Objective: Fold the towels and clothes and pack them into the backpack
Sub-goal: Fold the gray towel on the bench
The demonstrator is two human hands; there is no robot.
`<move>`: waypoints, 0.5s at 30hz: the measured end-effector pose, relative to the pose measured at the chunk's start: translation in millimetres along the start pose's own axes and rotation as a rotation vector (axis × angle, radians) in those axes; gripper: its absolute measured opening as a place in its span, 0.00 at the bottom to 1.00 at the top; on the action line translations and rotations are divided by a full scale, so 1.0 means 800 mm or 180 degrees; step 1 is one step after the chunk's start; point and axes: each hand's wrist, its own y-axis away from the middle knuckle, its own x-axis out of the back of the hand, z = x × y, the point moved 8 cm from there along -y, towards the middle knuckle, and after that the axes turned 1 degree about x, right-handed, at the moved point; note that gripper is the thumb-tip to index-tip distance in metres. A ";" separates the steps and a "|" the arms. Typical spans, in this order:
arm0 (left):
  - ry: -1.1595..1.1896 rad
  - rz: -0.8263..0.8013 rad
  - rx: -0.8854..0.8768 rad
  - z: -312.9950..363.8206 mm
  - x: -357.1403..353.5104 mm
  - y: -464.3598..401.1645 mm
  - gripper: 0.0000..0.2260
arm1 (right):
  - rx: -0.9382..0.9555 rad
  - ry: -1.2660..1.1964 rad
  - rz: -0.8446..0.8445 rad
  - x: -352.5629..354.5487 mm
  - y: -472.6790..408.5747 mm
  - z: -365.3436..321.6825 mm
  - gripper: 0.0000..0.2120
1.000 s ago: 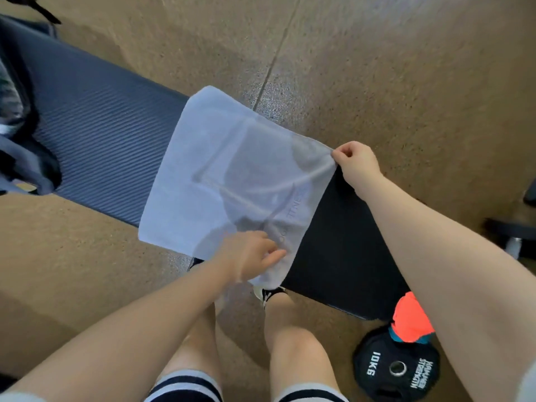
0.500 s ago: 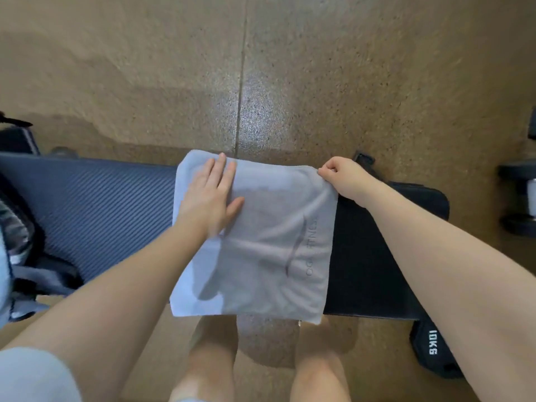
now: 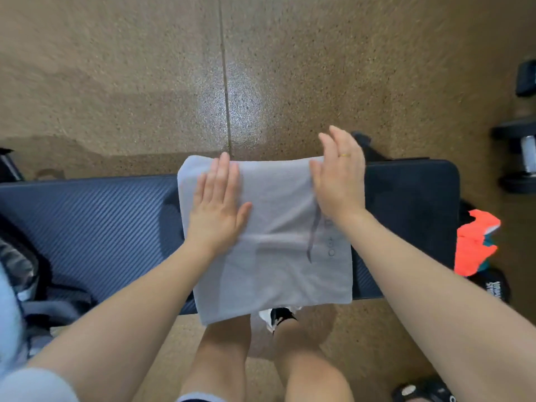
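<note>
Towel on bench (speckled floor); left hand, right hand flat, fingers straight.

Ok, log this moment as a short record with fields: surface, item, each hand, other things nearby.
surface: dark padded bench on a speckled floor
item: grey towel, lying flat across the bench, near edge overhanging
left hand: fingers straight, palm flat on the towel
right hand: open, at the towel's right part
nearby: orange cloth at the bench's right end; dumbbell on the floor
</note>
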 end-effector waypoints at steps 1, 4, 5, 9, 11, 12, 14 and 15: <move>-0.0005 0.0006 -0.0227 0.014 -0.007 0.015 0.28 | 0.0409 -0.0009 -0.0041 -0.011 0.028 -0.028 0.23; -0.0253 -0.0218 -0.0403 0.021 -0.043 0.058 0.28 | 0.1145 0.0134 -0.0493 -0.063 0.111 -0.072 0.30; -0.0325 -0.0284 -0.0322 0.015 -0.053 0.068 0.30 | 0.1194 0.0265 -0.0581 -0.076 0.129 -0.072 0.30; -0.0368 -0.0209 -0.0027 0.001 -0.054 0.075 0.39 | 0.0570 0.0519 -0.0696 -0.082 0.140 -0.020 0.32; -0.0300 -0.0310 0.0160 -0.001 -0.051 0.081 0.41 | 0.0163 0.0669 -0.0840 -0.068 0.151 0.025 0.33; -0.0246 -0.0344 0.0232 -0.002 -0.049 0.087 0.41 | 0.0009 0.0738 -0.0921 -0.059 0.158 0.046 0.32; -0.0094 -0.0457 0.0381 -0.009 -0.048 0.108 0.40 | -0.0234 0.0567 -0.1185 -0.042 0.174 0.075 0.31; -0.0030 -0.0477 0.0488 -0.012 -0.045 0.123 0.39 | -0.0369 0.0324 -0.1267 -0.034 0.183 0.080 0.30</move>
